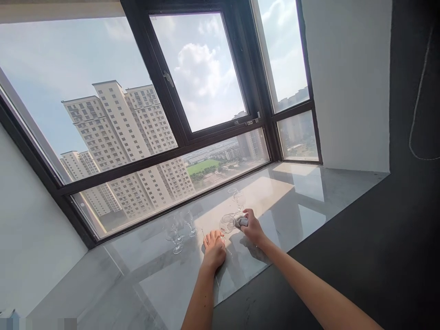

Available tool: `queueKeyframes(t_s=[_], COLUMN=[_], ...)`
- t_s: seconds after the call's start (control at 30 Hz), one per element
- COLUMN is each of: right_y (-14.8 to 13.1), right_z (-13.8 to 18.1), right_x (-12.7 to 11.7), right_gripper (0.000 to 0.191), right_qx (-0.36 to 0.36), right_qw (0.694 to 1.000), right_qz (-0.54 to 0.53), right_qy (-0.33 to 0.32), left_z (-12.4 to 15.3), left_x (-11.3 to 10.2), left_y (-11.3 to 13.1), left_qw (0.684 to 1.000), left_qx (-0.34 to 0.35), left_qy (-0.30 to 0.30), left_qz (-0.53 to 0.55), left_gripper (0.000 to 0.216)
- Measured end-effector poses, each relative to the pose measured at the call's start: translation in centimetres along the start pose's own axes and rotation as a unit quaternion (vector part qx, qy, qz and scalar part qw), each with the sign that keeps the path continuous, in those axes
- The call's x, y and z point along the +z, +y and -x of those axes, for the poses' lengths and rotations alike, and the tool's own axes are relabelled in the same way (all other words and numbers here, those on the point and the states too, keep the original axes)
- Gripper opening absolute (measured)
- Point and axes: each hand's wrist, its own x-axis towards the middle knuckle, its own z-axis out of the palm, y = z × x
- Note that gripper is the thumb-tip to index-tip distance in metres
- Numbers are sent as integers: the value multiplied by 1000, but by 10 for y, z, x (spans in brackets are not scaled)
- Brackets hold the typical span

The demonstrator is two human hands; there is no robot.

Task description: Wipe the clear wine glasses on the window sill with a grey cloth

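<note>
My left hand (213, 247) is closed, fingers curled at the foot end of a clear stemmed glass (227, 223); part of its stem is hidden by the fingers. The glass is tilted over the sill, its bowl toward my right hand. In my right hand (253, 228) a light grey cloth (242, 221) is bunched between thumb and fingers, pressed against the bowl. Just behind stands another clear glass (238, 198). Left of my left hand, several clear stemmed glasses stand together, including one upright glass (189, 223) and a nearer one (177, 247).
The glossy marble window sill (165, 279) reflects bright sunlight. Its front edge drops to a dark area (330, 266). A dark-framed window (185, 146) runs behind it, with white walls (347, 82) at both sides. A cord (414, 119) hangs at far right.
</note>
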Motion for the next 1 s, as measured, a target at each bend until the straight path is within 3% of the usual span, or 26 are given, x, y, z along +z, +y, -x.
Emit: queueKeyframes(t_s=[0.27,0.43,0.6,0.67,0.77,0.93,1.0], right_y=[0,3,3,2,1,-3,-7], right_z=[0,-1,-1,-1,0,2,5], right_x=[1,2,2,1,1,-1,-1], right_gripper=[52,52,52,51,49,46,44], right_qx=[-2,-4,0,-4,-16,-64,-87], right_qw=[1000,1000,1000,1000,1000,989,987], right_qz=[5,-3,-3,-2,6,65,67], right_qy=[-1,1,10,11,23,117,115], left_z=[-2,-1,-2,-2,-2,-2,-2], left_x=[9,-6,-23,-24,-18,-13,-13], left_y=[-1,7,1,-1,-1,6,8], left_qw=[1000,998,988,987,988,983,977], left_qx=[1,-56,-115,-95,-11,88,111], left_qy=[11,21,73,64,29,-10,-31], left_qz=[-7,1,75,108,151,163,179], left_gripper=[32,30,29,32,38,43,42])
